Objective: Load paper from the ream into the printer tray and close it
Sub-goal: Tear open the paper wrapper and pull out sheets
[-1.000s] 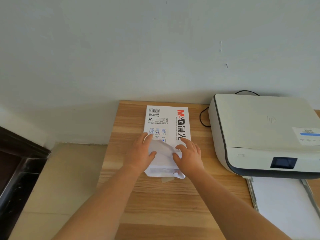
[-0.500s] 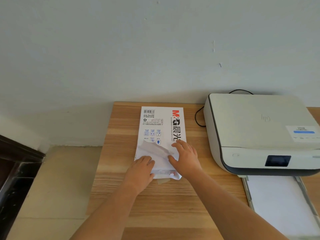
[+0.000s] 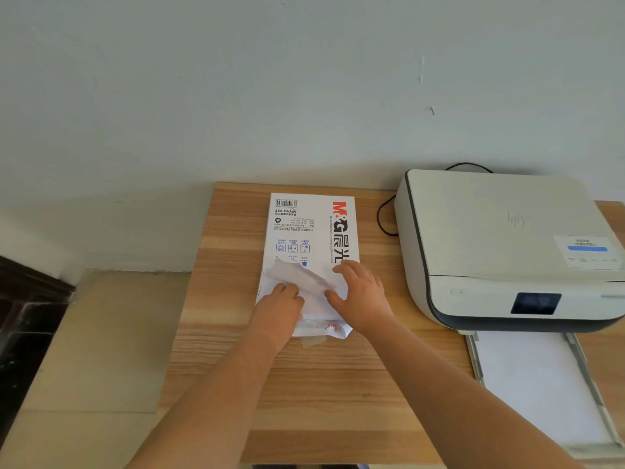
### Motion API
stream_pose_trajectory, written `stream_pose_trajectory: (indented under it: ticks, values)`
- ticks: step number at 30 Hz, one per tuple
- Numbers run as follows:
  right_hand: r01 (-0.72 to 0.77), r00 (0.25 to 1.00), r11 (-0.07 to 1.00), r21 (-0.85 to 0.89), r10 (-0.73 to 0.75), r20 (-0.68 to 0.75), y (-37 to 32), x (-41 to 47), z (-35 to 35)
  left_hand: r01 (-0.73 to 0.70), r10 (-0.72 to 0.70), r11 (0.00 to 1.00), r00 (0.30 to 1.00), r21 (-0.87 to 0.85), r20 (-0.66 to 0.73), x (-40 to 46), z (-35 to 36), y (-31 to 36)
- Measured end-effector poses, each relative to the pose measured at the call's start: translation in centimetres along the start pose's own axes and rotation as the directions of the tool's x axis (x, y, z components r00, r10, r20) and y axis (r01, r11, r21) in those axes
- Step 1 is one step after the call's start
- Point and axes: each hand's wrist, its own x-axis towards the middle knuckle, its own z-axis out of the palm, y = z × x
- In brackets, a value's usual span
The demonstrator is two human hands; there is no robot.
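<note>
A person's two bare forearms reach forward over a wooden table (image 3: 220,299) set against a pale wall (image 3: 236,79). Both hands rest on the near end of a ream (image 3: 313,231) of paper, a white wrapped pack with red and black lettering and a barcode, lying flat on the table and running lengthwise away from the person.

The left hand (image 3: 278,311) lies palm down on the near left part of the ream, its fingers curled against a loose, crumpled flap (image 3: 299,277) of the opened wrapper; whether it pinches the flap or only presses on it cannot be told. The right hand (image 3: 363,294) lies just beside it, fingers spread wide and flat on the wrapper, the thumb pointing toward the left hand, gripping nothing. The lifted flap sits between the two hands and just beyond the left fingers. Nearer than the left hand, the torn end (image 3: 324,328) of the wrapper sticks out on the table.

Right of the right hand, apart from the ream, stands a white printer (image 3: 500,238) with a dark band and a small dark screen (image 3: 536,302). Its tray (image 3: 590,377) is pulled out toward the person, right of the right forearm, with white paper (image 3: 534,384) lying in it. A black cable (image 3: 384,218) curls between ream and printer, beyond the right hand.
</note>
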Motion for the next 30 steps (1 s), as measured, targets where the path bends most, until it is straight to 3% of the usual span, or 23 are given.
stream_pose_trajectory:
  ticks: [11,21,30]
  values:
    - [0.001,1.000,1.000,-0.006,-0.001,0.005,-0.3,-0.3,-0.2,-0.001,0.002,0.999,0.999,-0.041,0.045,0.5,-0.2,-0.6]
    - [0.002,1.000,1.000,-0.014,-0.002,0.017,-0.5,-0.6,-0.2,-0.050,0.047,0.997,0.998,0.054,0.051,0.1,-0.2,-0.3]
    - [0.034,0.999,0.999,-0.013,-0.034,0.030,-0.4,-1.7,-0.3,-0.045,0.045,0.998,0.999,-0.048,-0.014,-0.8,1.2,-0.1]
